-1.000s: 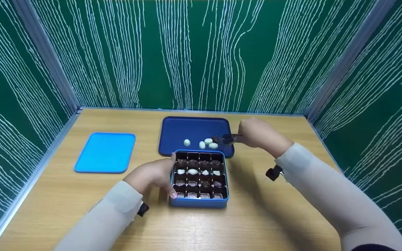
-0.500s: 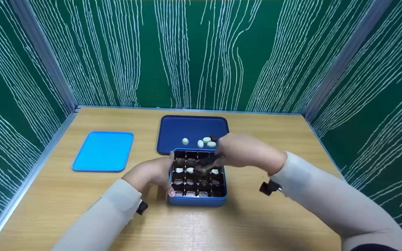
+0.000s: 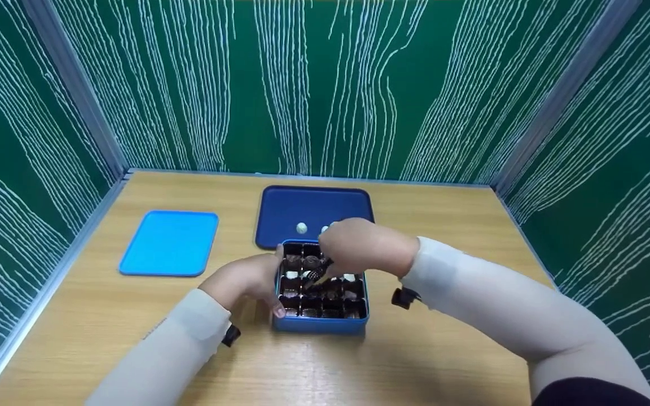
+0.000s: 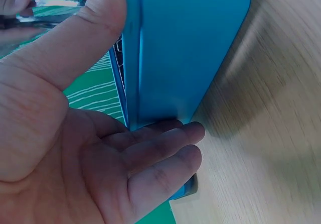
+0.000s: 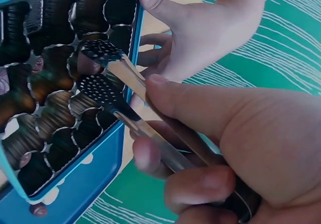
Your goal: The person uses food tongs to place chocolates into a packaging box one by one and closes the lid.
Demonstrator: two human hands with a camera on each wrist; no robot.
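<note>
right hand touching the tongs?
Touching. The right wrist view shows it: the right hand grips the tongs, thumb against one arm, fingers curled under the other.

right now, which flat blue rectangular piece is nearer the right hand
The dark blue rectangular tray behind the blue compartmented box, bearing white rounded sweets; the light blue rectangular piece lies farther left.

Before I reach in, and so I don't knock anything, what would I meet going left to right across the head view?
Light blue lid or tray → left hand → blue box → right sleeve.
</note>
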